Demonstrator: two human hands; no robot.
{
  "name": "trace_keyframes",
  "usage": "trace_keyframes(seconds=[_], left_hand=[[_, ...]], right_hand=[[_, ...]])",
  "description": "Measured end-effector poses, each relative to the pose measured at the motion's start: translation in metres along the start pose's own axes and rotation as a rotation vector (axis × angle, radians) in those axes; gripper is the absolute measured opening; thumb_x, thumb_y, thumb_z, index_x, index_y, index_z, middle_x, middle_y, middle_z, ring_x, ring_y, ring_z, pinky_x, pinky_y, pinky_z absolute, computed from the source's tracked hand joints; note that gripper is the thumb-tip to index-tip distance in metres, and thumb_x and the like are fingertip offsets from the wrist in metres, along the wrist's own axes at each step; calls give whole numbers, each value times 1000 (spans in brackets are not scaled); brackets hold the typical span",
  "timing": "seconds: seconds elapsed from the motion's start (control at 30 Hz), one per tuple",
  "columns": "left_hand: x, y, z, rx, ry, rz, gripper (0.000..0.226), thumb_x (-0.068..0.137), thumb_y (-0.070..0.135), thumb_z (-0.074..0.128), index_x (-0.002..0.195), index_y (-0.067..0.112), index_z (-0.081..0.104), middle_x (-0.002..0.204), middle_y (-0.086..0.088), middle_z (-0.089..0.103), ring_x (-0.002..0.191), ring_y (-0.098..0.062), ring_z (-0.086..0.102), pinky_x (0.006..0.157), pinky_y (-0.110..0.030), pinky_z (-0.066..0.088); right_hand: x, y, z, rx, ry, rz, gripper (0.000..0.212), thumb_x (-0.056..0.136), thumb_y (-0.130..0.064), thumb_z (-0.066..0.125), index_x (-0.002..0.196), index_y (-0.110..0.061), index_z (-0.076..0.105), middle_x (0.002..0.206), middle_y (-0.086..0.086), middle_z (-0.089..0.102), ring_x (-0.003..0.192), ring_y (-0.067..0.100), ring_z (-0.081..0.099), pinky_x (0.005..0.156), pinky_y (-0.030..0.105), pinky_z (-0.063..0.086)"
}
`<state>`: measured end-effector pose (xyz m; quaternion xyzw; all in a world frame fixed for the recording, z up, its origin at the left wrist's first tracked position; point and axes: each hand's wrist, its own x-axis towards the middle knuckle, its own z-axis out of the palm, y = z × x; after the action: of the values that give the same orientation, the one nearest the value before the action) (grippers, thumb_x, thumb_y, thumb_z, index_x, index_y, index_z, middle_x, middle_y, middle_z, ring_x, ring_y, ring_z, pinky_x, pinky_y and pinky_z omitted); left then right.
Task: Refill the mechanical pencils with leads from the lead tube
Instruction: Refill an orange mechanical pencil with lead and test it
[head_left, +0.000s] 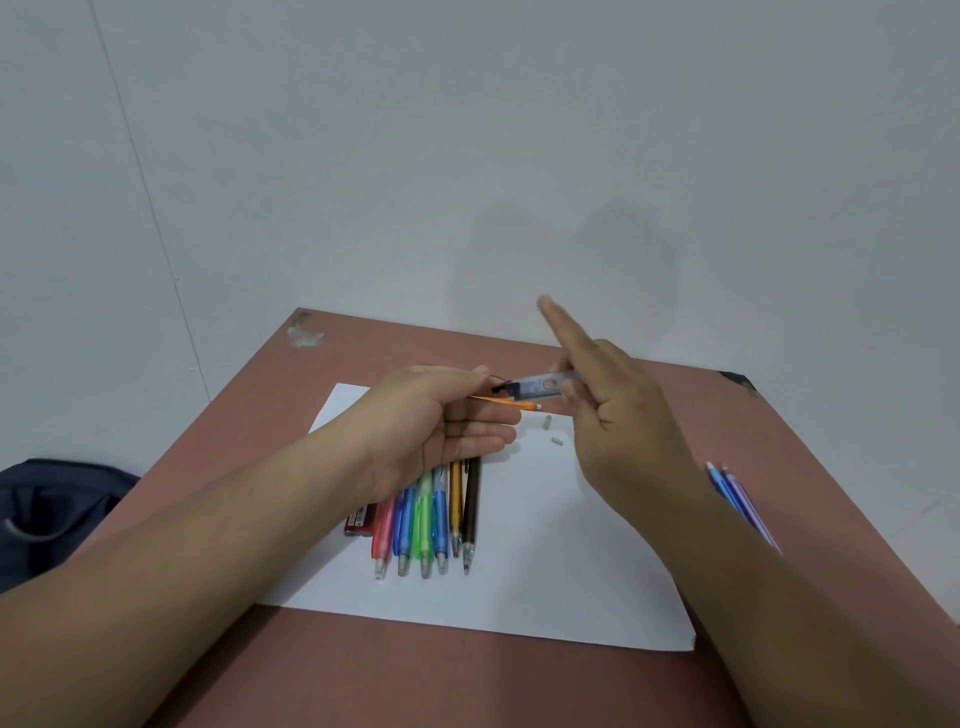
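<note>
right hand (618, 415) pinching lead tube (540, 387), leads unclear

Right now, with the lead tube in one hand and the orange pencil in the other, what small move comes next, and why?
Probably tilt the clear lead tube so leads slide toward its black end, which meets the left hand gripping the orange pencil. The right hand holds the tube nearly level, and two small caps already lie on the paper.

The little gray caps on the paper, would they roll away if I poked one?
Probably. The two gray caps look tiny and rounded, so they would likely roll or skid on the smooth white paper. They look very light, and are probably fiddly to pinch.
</note>
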<state>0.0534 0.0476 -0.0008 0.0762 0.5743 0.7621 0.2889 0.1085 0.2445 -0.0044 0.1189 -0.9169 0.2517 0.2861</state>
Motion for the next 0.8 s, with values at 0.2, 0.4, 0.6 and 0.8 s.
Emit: trace_keyframes(seconds=[0.2,0.4,0.6,0.8], left_hand=[[0,0,0,4,3,1,31,102,24,54,117,0,66,104,-24,74,97,-33,72,87,-37,60],[0,0,0,17,-2,-2,34,102,25,53,118,-2,67,105,-25,73,97,-34,73,86,-36,61],[0,0,1,16,-2,-5,32,103,24,52,118,-1,67,105,-25,73,99,-34,73,85,-35,61],[2,-2,0,12,9,5,22,103,7,48,113,0,66,104,-24,74,96,-33,73,84,-35,61]], right_hand=[[-1,3,1,-30,8,-38,69,92,9,43,144,-35,52,102,-7,54,94,16,55,77,25,48],[-2,4,0,-127,-15,-81,63,80,12,46,123,-26,71,100,-6,54,94,21,54,72,27,48],[-2,3,1,-61,-7,-72,60,82,6,40,121,-27,71,97,-8,54,88,14,51,69,30,45],[-1,3,1,-8,19,-23,63,87,-1,36,139,-28,60,104,-6,57,94,12,54,80,32,52]])
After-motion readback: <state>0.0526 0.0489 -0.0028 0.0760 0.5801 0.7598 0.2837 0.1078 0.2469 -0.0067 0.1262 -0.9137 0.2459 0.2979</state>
